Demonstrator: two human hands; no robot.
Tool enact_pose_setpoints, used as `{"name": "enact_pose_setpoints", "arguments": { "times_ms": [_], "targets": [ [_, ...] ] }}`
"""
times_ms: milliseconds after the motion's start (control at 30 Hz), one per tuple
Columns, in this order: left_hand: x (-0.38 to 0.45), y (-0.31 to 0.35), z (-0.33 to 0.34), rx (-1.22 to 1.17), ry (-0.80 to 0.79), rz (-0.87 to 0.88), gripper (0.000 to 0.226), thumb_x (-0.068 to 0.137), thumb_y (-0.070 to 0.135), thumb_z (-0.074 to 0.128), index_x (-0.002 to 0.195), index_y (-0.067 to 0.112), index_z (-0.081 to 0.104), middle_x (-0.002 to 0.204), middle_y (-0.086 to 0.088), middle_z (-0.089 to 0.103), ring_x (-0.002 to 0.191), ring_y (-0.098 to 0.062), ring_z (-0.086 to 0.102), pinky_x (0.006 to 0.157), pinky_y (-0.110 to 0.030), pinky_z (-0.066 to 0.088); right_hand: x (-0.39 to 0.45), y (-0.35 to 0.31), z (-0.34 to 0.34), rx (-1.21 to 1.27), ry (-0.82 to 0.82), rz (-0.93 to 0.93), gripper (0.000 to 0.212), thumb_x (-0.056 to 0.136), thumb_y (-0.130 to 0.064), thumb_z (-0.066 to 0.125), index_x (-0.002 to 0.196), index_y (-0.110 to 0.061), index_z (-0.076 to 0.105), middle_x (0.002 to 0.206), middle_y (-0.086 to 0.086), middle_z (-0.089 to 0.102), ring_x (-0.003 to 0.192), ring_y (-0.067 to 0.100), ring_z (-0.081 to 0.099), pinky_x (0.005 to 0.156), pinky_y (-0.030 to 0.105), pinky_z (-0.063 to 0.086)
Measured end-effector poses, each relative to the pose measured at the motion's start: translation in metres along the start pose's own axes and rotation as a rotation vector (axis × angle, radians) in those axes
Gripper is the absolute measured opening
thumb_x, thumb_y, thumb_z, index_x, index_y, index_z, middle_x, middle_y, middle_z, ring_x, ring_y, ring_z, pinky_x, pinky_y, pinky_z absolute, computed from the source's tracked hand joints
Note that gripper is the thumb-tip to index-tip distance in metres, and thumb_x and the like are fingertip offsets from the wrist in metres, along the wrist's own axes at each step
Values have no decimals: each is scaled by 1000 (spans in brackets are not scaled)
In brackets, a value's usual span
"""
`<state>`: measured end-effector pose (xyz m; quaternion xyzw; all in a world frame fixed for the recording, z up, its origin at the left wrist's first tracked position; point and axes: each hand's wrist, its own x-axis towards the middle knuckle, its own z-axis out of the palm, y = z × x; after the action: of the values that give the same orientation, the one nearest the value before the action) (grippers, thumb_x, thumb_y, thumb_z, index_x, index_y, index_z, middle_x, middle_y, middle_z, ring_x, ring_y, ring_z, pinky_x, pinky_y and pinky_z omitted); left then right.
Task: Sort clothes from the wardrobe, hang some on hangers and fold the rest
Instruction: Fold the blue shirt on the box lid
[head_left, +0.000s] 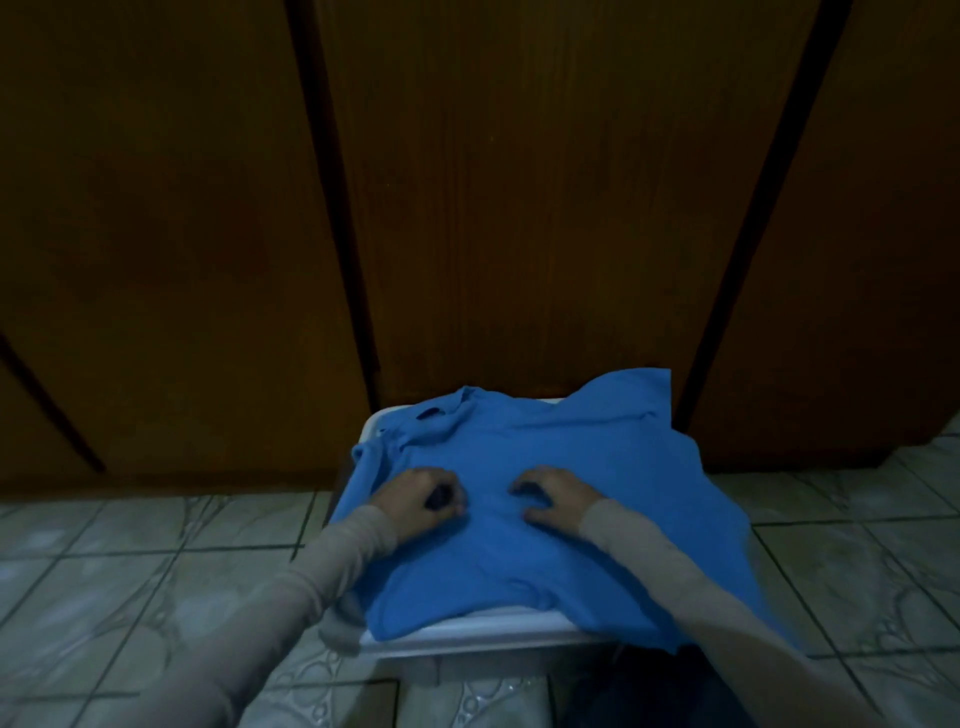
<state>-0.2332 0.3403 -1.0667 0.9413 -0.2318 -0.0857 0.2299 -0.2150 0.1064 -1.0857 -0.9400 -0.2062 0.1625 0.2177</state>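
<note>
A blue collared shirt (545, 519) lies spread over a white plastic stool or box (467, 631), its collar at the far left and one sleeve reaching toward the wardrobe. My left hand (418, 499) sits on the middle of the shirt with its fingers curled in, gripping the fabric. Close to its right, my right hand (553, 499) rests on the shirt with bent fingers and thumb pinching the cloth. Both arms wear beige long sleeves.
Dark brown wooden wardrobe doors (519, 208) stand shut directly behind the stool. Pale patterned floor tiles (130, 571) surround it. Some grey cloth (337, 623) shows under the shirt's near left corner. The light is dim.
</note>
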Motion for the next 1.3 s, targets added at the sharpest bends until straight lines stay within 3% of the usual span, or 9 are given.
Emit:
{"name": "enact_pose_setpoints", "arguments": {
  "times_ms": [133, 267, 367, 633, 733, 833, 1000, 1167, 1300],
  "targets": [
    [-24, 7, 17, -61, -123, -1, 49, 64, 62, 68, 99, 28, 62, 103, 4, 60, 95, -10, 54, 84, -22, 42, -10, -39, 13, 108, -50, -181, 31, 81, -29, 71, 107, -14, 64, 106, 2, 62, 92, 13, 56, 87, 29, 48],
    [-46, 11, 17, 26, -184, 26, 61, 59, 54, 78, 110, 26, 59, 115, 5, 51, 106, -10, 43, 91, -22, 34, -20, -52, 24, 62, -127, -228, 36, 72, -32, 79, 101, -16, 64, 76, -14, 52, 73, 8, 51, 75, 29, 47],
    [-55, 6, 14, 106, -206, 19, 51, 66, 40, 81, 109, 25, 58, 109, 5, 49, 104, -11, 43, 91, -25, 36, -26, -53, 27, 51, -164, -230, 33, 73, -30, 79, 99, -16, 67, 68, -17, 53, 64, 2, 49, 73, 25, 45],
    [-55, -4, -5, 135, -179, -5, 8, 89, 20, 59, 92, 14, 62, 93, -4, 64, 79, -12, 52, 71, -22, 36, -27, -50, 24, -40, -160, -244, 21, 90, -19, 61, 106, -5, 61, 86, 2, 59, 83, 11, 52, 77, 24, 41],
    [-42, -8, -26, 43, -68, -35, 10, 91, 20, 57, 84, 26, 54, 87, 1, 58, 83, -14, 53, 74, -26, 38, -20, -54, 4, 91, -108, -180, 7, 95, -16, 53, 98, -10, 53, 67, -3, 47, 66, 11, 42, 63, 22, 33],
    [-22, -7, -40, 133, 119, -139, 6, 92, 27, 54, 98, 26, 55, 91, 6, 54, 89, -15, 53, 73, -26, 37, -2, -54, -16, 166, 79, -117, 10, 94, -15, 54, 92, -18, 45, 57, -2, 43, 56, 17, 39, 57, 28, 33],
    [9, 3, -43, 459, 204, -204, 19, 96, 25, 48, 113, 18, 50, 109, -5, 58, 104, -25, 54, 89, -31, 37, 21, -56, -23, -289, 179, -47, 27, 89, 0, 45, 86, -26, 52, 91, 2, 57, 96, 24, 56, 85, 35, 38],
    [20, 4, -39, 745, 46, -95, 22, 94, 12, 44, 112, 16, 56, 121, -7, 49, 117, -26, 43, 98, -35, 32, 10, -38, -14, -521, -5, -74, 46, 87, -22, 55, 131, -30, 48, 146, -4, 32, 135, 17, 27, 105, 42, 20],
    [19, 6, -27, 779, -151, -37, 39, 93, 12, 46, 131, 22, 50, 128, -5, 47, 122, -26, 42, 103, -38, 33, 1, -23, -15, -680, -84, -115, 67, 87, -15, 56, 145, -32, 28, 156, -3, 9, 142, 20, 11, 110, 43, 14]
  ]
}}
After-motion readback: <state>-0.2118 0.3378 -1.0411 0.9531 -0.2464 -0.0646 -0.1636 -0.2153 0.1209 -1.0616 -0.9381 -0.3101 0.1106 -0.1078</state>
